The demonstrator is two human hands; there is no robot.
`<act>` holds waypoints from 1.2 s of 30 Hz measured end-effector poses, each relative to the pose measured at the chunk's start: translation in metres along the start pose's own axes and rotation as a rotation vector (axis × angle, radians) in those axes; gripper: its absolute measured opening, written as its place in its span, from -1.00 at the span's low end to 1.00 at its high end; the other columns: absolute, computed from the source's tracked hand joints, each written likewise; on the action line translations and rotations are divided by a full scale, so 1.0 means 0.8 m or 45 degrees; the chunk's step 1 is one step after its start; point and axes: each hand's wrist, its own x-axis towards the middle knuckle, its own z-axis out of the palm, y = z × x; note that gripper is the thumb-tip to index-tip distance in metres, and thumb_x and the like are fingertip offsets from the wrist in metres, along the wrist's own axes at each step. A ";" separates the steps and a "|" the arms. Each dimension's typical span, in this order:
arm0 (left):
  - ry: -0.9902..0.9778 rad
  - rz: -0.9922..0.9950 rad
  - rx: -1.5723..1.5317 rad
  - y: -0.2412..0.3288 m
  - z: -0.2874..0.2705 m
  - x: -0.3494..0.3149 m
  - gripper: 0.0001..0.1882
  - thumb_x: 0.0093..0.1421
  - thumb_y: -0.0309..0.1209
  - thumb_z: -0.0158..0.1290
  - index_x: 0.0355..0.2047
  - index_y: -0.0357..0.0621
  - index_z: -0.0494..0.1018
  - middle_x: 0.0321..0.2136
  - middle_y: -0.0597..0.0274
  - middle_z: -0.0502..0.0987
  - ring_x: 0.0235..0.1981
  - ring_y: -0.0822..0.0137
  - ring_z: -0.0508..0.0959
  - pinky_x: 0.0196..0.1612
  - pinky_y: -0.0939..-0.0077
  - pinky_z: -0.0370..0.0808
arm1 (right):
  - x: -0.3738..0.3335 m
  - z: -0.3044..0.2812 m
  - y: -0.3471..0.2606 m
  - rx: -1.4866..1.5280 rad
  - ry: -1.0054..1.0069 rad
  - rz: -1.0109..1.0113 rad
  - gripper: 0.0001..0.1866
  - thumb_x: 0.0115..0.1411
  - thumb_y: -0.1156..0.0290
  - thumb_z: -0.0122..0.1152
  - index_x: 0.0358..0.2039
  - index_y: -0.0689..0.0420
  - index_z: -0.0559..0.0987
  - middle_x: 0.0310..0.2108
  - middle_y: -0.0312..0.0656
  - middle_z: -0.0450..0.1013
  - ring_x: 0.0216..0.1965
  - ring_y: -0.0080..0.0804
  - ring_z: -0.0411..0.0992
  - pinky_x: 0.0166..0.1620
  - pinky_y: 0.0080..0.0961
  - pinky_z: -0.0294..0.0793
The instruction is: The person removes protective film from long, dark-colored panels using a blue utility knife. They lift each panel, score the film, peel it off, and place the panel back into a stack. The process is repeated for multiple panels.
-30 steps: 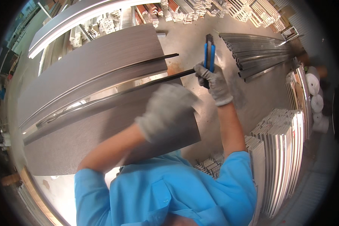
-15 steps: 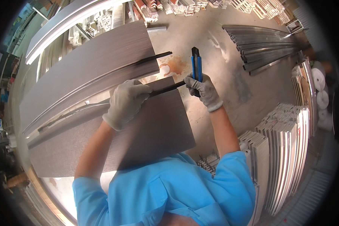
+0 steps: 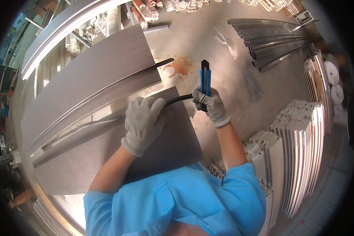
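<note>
Both of my hands wear pale grey gloves. My left hand is closed around a long, thin black strip that runs along the far edge of a dark brown-grey panel. My right hand is closed on a blue and black utility knife, which points up and away from me. The strip's right end reaches the thumb and fingers of that hand, just past the panel's corner; whether it is pinched there is hard to see. Left of my left hand, the strip continues along the panel.
A second dark panel lies beyond, with another black strip jutting past its right end. Dark metal profiles lie on the floor at far right. Stacked pale profiles stand near my right elbow, with white rolls behind them.
My left hand has slid rightward along the strip, closer to my right hand. The short stretch of strip between my hands now bends slightly. My right hand still holds the knife.
</note>
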 end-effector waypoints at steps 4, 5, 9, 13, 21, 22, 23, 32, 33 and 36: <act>-0.022 0.042 -0.075 -0.012 0.009 0.002 -0.57 -0.04 -0.18 0.34 -0.22 -0.08 0.47 -0.36 0.19 0.46 -0.30 0.08 0.45 -0.21 0.18 0.39 | -0.005 0.000 0.005 0.033 0.004 -0.011 -0.69 0.21 0.15 0.38 -0.39 0.12 0.54 -0.56 -0.37 0.40 -0.63 -0.68 0.29 -0.53 -0.69 0.27; -0.080 0.027 -0.084 -0.014 0.009 0.003 -0.54 -0.05 -0.16 0.35 -0.21 -0.09 0.48 -0.35 0.17 0.47 -0.28 0.08 0.45 -0.18 0.18 0.39 | -0.005 0.000 0.006 0.052 0.013 0.007 -0.70 0.21 0.15 0.38 -0.39 0.12 0.54 -0.56 -0.37 0.40 -0.63 -0.67 0.29 -0.53 -0.69 0.27; -0.198 -0.010 -0.129 -0.014 0.003 0.007 -0.50 -0.06 -0.14 0.37 -0.18 -0.12 0.50 -0.31 0.14 0.50 -0.25 0.07 0.45 -0.13 0.18 0.38 | -0.001 0.001 0.012 0.123 -0.014 -0.018 -0.72 0.22 0.18 0.37 -0.38 0.12 0.54 -0.57 -0.37 0.40 -0.63 -0.66 0.30 -0.53 -0.68 0.27; -0.187 -0.041 -0.140 -0.004 0.004 0.008 -0.52 -0.04 -0.18 0.35 -0.17 -0.13 0.50 -0.30 0.14 0.50 -0.23 0.05 0.45 -0.12 0.19 0.38 | 0.001 0.002 0.014 0.158 -0.014 -0.007 -0.74 0.22 0.24 0.37 -0.35 0.14 0.53 -0.57 -0.32 0.44 -0.61 -0.59 0.38 -0.53 -0.66 0.33; -0.217 -0.055 -0.206 0.001 0.019 0.020 -0.53 -0.04 -0.24 0.35 -0.13 -0.12 0.51 -0.25 0.13 0.50 -0.18 0.04 0.44 -0.10 0.17 0.38 | 0.006 0.002 0.017 0.192 -0.001 0.028 -0.76 0.23 0.23 0.36 -0.35 0.12 0.55 -0.55 -0.36 0.44 -0.61 -0.69 0.33 -0.52 -0.69 0.33; -0.240 -0.076 -0.210 0.001 0.018 0.022 -0.52 -0.04 -0.24 0.35 -0.12 -0.11 0.51 -0.24 0.13 0.50 -0.18 0.05 0.43 -0.10 0.17 0.38 | 0.008 0.001 0.018 0.185 0.009 0.037 -0.77 0.23 0.24 0.36 -0.35 0.12 0.55 -0.55 -0.36 0.45 -0.61 -0.67 0.35 -0.52 -0.69 0.34; -0.200 -0.034 -0.216 0.001 0.018 0.023 -0.53 -0.04 -0.25 0.35 -0.12 -0.11 0.51 -0.24 0.14 0.50 -0.18 0.04 0.43 -0.09 0.16 0.38 | 0.009 -0.001 0.018 0.184 -0.005 0.041 -0.77 0.22 0.25 0.37 -0.34 0.12 0.55 -0.55 -0.35 0.45 -0.60 -0.66 0.38 -0.51 -0.69 0.36; -0.201 0.032 -0.308 0.001 0.026 0.032 -0.57 -0.02 -0.32 0.33 -0.13 -0.11 0.50 -0.28 0.14 0.51 -0.19 0.02 0.45 -0.10 0.15 0.38 | 0.003 -0.015 -0.011 0.234 0.098 -0.290 -0.61 0.34 0.03 0.18 -0.13 0.13 0.48 -0.38 -0.36 0.47 -0.50 -0.63 0.40 -0.41 -0.65 0.40; -0.143 0.046 -0.327 0.000 0.026 0.031 -0.56 -0.03 -0.32 0.34 -0.13 -0.11 0.50 -0.29 0.14 0.52 -0.21 0.02 0.46 -0.12 0.16 0.39 | 0.004 -0.017 -0.024 0.302 0.158 -0.359 -0.57 0.35 0.01 0.15 -0.08 0.15 0.47 -0.33 -0.36 0.47 -0.45 -0.60 0.43 -0.34 -0.63 0.44; -0.092 -0.026 -0.452 -0.003 0.026 0.031 -0.55 -0.03 -0.29 0.35 -0.13 -0.11 0.50 -0.34 0.16 0.51 -0.31 0.05 0.47 -0.19 0.20 0.41 | -0.001 -0.017 -0.063 -0.032 0.277 -0.678 -0.55 0.34 -0.01 0.14 -0.10 0.17 0.51 -0.22 -0.35 0.47 -0.21 -0.55 0.43 -0.04 -0.52 0.40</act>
